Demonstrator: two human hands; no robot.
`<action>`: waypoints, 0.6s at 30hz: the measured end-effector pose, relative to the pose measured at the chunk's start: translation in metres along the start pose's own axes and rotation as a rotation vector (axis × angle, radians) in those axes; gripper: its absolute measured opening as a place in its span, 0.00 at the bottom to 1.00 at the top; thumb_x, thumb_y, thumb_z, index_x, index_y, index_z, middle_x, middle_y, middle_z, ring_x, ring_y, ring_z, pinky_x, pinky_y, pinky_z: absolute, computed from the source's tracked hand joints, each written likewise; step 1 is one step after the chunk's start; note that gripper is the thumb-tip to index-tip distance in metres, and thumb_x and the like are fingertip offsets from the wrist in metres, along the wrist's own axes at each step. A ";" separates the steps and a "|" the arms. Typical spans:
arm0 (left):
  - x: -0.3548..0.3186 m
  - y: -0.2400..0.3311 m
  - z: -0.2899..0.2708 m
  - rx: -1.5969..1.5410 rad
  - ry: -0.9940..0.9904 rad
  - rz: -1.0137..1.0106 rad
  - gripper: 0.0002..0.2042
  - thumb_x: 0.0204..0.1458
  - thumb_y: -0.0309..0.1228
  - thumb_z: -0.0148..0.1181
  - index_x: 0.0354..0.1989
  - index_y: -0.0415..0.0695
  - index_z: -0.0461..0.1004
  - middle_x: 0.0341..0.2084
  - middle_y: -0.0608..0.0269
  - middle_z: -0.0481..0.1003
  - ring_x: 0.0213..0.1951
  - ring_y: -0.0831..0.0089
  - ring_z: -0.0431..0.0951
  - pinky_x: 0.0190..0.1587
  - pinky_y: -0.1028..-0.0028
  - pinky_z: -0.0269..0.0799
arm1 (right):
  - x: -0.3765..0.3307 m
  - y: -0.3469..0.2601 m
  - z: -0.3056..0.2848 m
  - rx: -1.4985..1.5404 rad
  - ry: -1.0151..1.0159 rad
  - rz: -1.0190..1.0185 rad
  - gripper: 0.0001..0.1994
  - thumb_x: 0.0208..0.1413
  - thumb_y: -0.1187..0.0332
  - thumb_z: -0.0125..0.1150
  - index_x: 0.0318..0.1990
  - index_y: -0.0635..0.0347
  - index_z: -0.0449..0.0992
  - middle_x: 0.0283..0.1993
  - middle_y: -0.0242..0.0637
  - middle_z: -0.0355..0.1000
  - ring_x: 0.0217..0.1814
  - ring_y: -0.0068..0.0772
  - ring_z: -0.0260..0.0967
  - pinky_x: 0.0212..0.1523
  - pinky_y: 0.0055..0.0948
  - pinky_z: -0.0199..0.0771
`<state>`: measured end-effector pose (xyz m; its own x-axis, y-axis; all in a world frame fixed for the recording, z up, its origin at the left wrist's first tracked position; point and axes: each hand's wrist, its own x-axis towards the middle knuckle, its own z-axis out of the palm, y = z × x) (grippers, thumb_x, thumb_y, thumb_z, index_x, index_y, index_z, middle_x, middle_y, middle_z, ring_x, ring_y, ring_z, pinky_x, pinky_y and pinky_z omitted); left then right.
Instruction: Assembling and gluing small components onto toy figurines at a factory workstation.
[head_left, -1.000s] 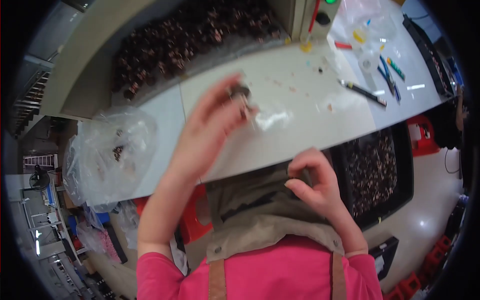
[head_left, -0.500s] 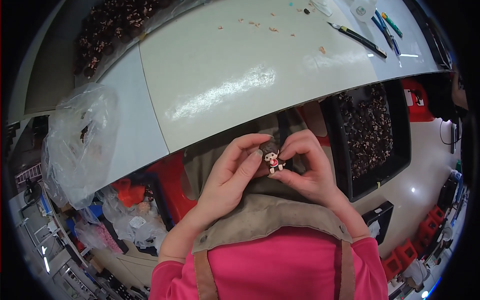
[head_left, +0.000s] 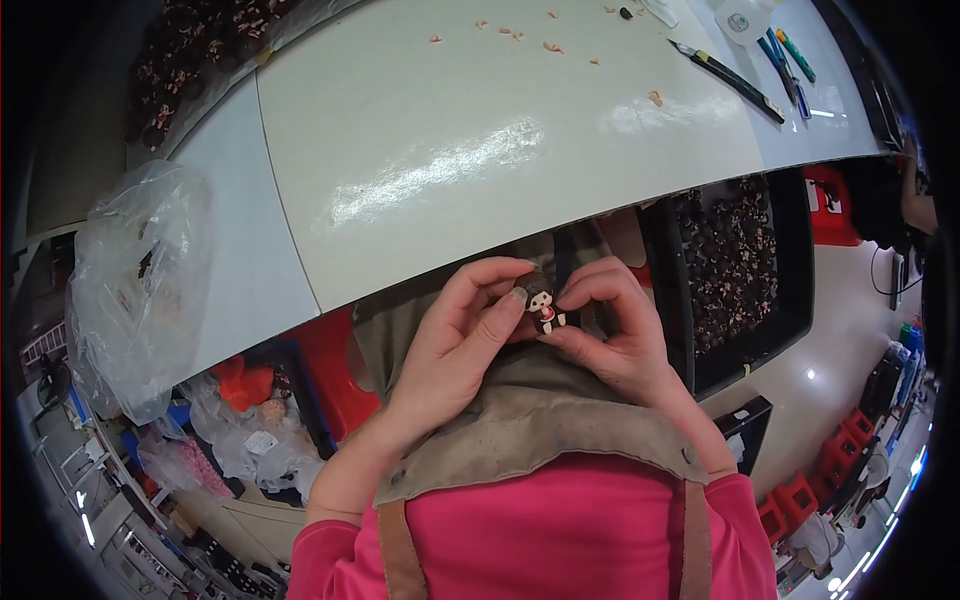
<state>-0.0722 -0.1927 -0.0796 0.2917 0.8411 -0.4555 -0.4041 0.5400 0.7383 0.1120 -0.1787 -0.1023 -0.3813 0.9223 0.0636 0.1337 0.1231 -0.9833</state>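
Note:
Over my lap, just below the table's front edge, both hands hold one small doll figurine point(head_left: 543, 301). It has dark brown hair, a pale face, a red patch on its front and pale feet. My left hand point(head_left: 462, 340) pinches its head side between thumb and fingers. From the other side, my right hand point(head_left: 618, 335) grips it with thumb below and curled index finger above. The figurine is upright, tilted slightly, its face toward me. Fingertips cover its edges and back.
A cream table point(head_left: 400, 120) carries a craft knife point(head_left: 728, 80), pens point(head_left: 795, 55), a white bottle point(head_left: 742, 18) and peach-coloured scraps point(head_left: 553, 47). A plastic bag point(head_left: 140, 280) hangs at left. Many dark brown pieces fill a black crate point(head_left: 690, 375) at right; more lie in a heap point(head_left: 195, 60) at upper left.
The figurine has turned slightly between my fingers, and both hands keep hold of it. The whole view has shifted a little; the table things look otherwise the same.

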 end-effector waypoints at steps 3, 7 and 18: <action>0.002 0.002 -0.001 -0.002 -0.001 -0.010 0.14 0.59 0.31 0.47 0.52 0.42 0.61 0.41 0.64 0.69 0.43 0.77 0.71 0.47 0.75 0.69 | 0.003 0.000 0.000 -0.021 -0.002 -0.012 0.16 0.40 0.75 0.68 0.36 0.60 0.68 0.38 0.37 0.64 0.41 0.29 0.63 0.41 0.24 0.63; 0.005 0.010 -0.002 -0.064 -0.009 -0.090 0.15 0.60 0.31 0.44 0.53 0.40 0.59 0.41 0.63 0.67 0.44 0.79 0.69 0.49 0.78 0.67 | 0.006 -0.003 -0.002 -0.078 -0.024 -0.013 0.15 0.39 0.75 0.69 0.35 0.60 0.69 0.37 0.36 0.66 0.40 0.30 0.63 0.41 0.25 0.63; 0.004 0.002 -0.010 -0.037 -0.023 -0.041 0.14 0.59 0.31 0.46 0.52 0.42 0.60 0.40 0.65 0.69 0.43 0.79 0.71 0.46 0.77 0.68 | 0.006 -0.002 0.002 -0.071 -0.019 0.011 0.15 0.38 0.75 0.68 0.34 0.59 0.69 0.36 0.36 0.67 0.40 0.30 0.64 0.40 0.25 0.63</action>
<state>-0.0801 -0.1881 -0.0848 0.3285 0.8175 -0.4730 -0.4232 0.5751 0.7001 0.1072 -0.1738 -0.1004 -0.3967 0.9166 0.0492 0.2022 0.1396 -0.9693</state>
